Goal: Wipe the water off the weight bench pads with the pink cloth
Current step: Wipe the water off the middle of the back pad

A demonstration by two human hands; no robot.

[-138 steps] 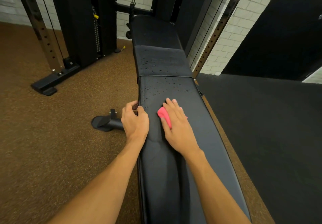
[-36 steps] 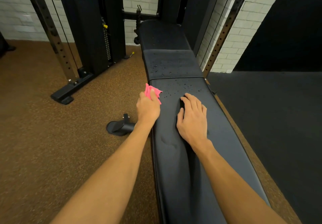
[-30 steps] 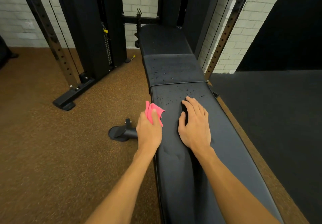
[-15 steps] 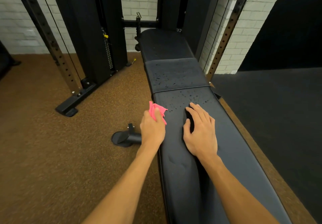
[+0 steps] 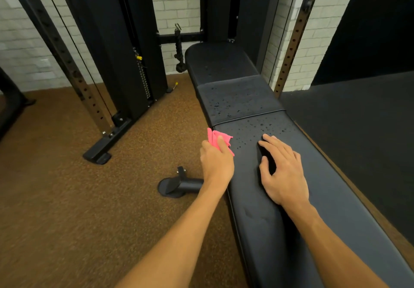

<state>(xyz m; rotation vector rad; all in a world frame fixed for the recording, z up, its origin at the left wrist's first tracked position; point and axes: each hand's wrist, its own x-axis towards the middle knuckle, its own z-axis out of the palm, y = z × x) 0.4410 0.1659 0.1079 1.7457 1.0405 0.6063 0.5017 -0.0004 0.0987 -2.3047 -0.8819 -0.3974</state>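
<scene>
A long black weight bench runs away from me, its near pad smooth, its middle pad and far pad beyond it. Water drops dot the far end of the near pad and the middle pad. My left hand grips the crumpled pink cloth at the near pad's left edge, close to the seam. My right hand lies flat on the near pad, fingers spread, just short of the drops.
A black cable machine frame with a weight stack stands at the back left, its foot on the brown speckled floor. The bench's round leg end sticks out left. A perforated upright and dark mat lie right.
The cloth passed from my right hand to my left since the oldest frame. Over the last second both hands stay nearly still on the bench while my view shifts slightly.
</scene>
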